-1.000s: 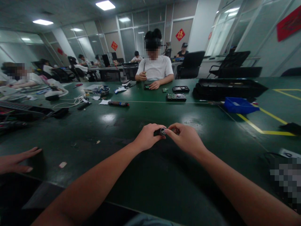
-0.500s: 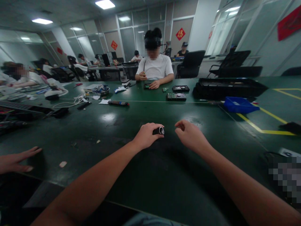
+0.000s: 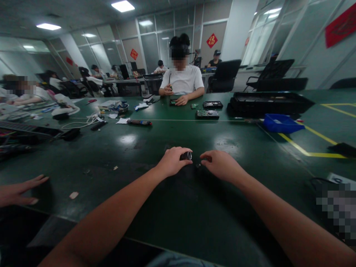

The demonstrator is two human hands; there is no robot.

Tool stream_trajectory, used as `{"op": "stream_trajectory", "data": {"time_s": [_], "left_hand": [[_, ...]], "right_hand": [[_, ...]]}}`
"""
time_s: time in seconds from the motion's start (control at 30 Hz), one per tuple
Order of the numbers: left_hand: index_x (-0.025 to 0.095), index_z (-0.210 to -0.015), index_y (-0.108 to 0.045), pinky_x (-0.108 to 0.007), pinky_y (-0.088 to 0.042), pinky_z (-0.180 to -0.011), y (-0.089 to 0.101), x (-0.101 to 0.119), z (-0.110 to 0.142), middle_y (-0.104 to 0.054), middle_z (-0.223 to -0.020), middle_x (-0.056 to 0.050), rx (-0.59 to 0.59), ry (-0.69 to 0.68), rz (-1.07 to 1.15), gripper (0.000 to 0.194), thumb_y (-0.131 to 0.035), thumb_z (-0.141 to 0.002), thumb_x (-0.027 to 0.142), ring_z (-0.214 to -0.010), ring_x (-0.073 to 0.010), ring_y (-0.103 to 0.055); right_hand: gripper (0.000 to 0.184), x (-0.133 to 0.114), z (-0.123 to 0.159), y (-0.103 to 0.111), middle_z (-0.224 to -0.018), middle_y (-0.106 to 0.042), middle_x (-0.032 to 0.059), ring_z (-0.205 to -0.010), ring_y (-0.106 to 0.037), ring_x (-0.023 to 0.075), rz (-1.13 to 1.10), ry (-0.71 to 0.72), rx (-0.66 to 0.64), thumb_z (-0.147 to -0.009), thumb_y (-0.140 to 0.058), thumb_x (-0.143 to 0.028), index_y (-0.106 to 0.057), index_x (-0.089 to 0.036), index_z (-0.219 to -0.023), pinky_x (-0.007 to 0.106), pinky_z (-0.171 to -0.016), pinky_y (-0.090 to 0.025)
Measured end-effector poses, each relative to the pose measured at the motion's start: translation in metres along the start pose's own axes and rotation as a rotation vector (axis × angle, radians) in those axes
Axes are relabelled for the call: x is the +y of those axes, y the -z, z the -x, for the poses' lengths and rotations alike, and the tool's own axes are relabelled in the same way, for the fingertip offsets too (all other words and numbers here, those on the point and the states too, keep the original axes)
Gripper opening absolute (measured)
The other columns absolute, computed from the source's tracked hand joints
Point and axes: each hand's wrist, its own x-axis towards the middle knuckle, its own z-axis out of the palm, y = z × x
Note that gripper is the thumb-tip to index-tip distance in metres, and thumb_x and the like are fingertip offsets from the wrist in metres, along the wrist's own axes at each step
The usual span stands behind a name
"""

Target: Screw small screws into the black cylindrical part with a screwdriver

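Observation:
A short black cylinder with a silvery ring around its right end is gripped between the thumb and fingers of my left hand. Most of its body is hidden by that hand. Just right of it, close to the tabletop, is a small shiny piece, too small to name. My right hand is beside this piece, fingers curved and the thumb a little apart from them, with nothing visible between. Both hands are low over the dark green table.
Across the table a person handles a small device. Near them lie hard drives, a black tray and a blue bin. A pen-like screwdriver lies left of centre. Another person's hand rests at the left edge.
The shiny piece that was at the cylinder's end is now apart from it, lower and to the right. My right hand has moved left and slightly down, nearer the cylinder.

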Motion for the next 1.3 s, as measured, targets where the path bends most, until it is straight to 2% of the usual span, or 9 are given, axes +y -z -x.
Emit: {"op": "stream_trajectory", "data": {"time_s": [0.13, 0.3, 0.47, 0.57, 0.7, 0.87, 0.97, 1.1, 1.3], "left_hand": [[0.023, -0.12, -0.065, -0.035, -0.047, -0.094, 0.002, 0.002, -0.002, -0.071, -0.118, -0.004, 0.121, 0.054, 0.245, 0.035, -0.07, -0.086, 0.032, -0.108, -0.0217, -0.064], [0.022, -0.119, -0.064, -0.034, -0.048, -0.09, 0.004, 0.001, -0.005, -0.071, -0.116, -0.004, 0.188, 0.107, 0.378, 0.033, -0.07, -0.087, 0.03, -0.104, -0.0204, -0.066], [0.022, -0.119, -0.064, -0.034, -0.048, -0.09, 0.004, 0.003, -0.004, -0.072, -0.115, -0.004, 0.17, 0.095, 0.4, 0.034, -0.07, -0.086, 0.029, -0.106, -0.0208, -0.065], [0.023, -0.119, -0.064, -0.034, -0.048, -0.09, 0.005, 0.004, -0.003, -0.072, -0.115, -0.004, 0.147, 0.079, 0.389, 0.034, -0.07, -0.086, 0.03, -0.107, -0.0212, -0.065], [0.023, -0.121, -0.065, -0.034, -0.049, -0.091, 0.004, 0.006, -0.002, -0.071, -0.118, -0.003, 0.095, 0.059, 0.38, 0.036, -0.07, -0.086, 0.03, -0.108, -0.0212, -0.064], [0.022, -0.118, -0.066, -0.034, -0.048, -0.092, 0.001, 0.013, 0.001, -0.072, -0.114, -0.003, 0.051, 0.024, 0.389, 0.036, -0.074, -0.083, 0.026, -0.105, -0.0209, -0.065], [0.021, -0.118, -0.067, -0.034, -0.047, -0.094, 0.0, 0.016, 0.002, -0.072, -0.116, -0.004, 0.01, -0.007, 0.413, 0.037, -0.075, -0.082, 0.026, -0.108, -0.0219, -0.064], [0.021, -0.117, -0.068, -0.034, -0.044, -0.098, 0.0, 0.019, 0.003, -0.072, -0.115, -0.003, -0.018, -0.048, 0.452, 0.038, -0.076, -0.081, 0.025, -0.109, -0.022, -0.064], [0.021, -0.11, -0.071, -0.032, -0.046, -0.093, -0.002, 0.019, 0.005, -0.073, -0.106, -0.001, -0.032, -0.068, 0.488, 0.031, -0.076, -0.08, 0.023, -0.101, -0.0204, -0.065]], "right_hand": [[0.04, -0.002, 0.0, -0.004, -0.091, -0.075, 0.0077, -0.077, -0.068, 0.0233, 0.053, 0.063, -0.035, -0.084, -0.065, -0.038, -0.072, -0.026, -0.121, 0.033, -0.064, -0.05], [0.02, 0.003, -0.002, -0.009, -0.086, -0.076, 0.0058, -0.078, -0.069, 0.0247, 0.088, 0.081, -0.116, -0.08, -0.068, -0.027, -0.079, -0.028, -0.097, 0.035, -0.065, -0.05], [0.019, 0.005, -0.003, -0.006, -0.091, -0.078, 0.0062, -0.083, -0.071, 0.0261, 0.084, 0.076, -0.148, -0.082, -0.067, -0.024, -0.079, -0.025, -0.097, 0.036, -0.068, -0.052], [0.025, 0.005, -0.003, -0.002, -0.099, -0.078, 0.0077, -0.089, -0.072, 0.0269, 0.048, 0.09, -0.096, -0.086, -0.061, -0.021, -0.078, -0.024, -0.104, 0.038, -0.074, -0.054], [0.029, -0.001, 0.0, 0.008, -0.103, -0.078, 0.0082, -0.091, -0.072, 0.0271, -0.026, 0.089, 0.089, -0.088, -0.061, -0.024, -0.075, -0.022, -0.113, 0.039, -0.08, -0.054], [0.024, -0.02, 0.009, 0.017, -0.086, -0.077, 0.0046, -0.071, -0.068, 0.021, -0.144, 0.105, 0.249, -0.088, -0.064, -0.03, -0.076, -0.022, -0.107, 0.034, -0.068, -0.053], [0.018, -0.027, 0.013, 0.016, -0.084, -0.076, 0.0032, -0.069, -0.066, 0.0188, -0.159, 0.167, 0.271, -0.087, -0.065, -0.027, -0.076, -0.023, -0.101, 0.032, -0.065, -0.051], [0.01, -0.029, 0.013, 0.012, -0.083, -0.075, 0.0038, -0.074, -0.068, 0.0189, -0.076, 0.252, 0.294, -0.085, -0.067, -0.019, -0.075, -0.021, -0.09, 0.031, -0.071, -0.051], [0.019, -0.03, 0.012, 0.009, -0.091, -0.074, 0.0048, -0.079, -0.068, 0.0185, -0.023, 0.362, 0.267, -0.088, -0.059, -0.012, -0.076, -0.02, -0.088, 0.03, -0.071, -0.049]]}}
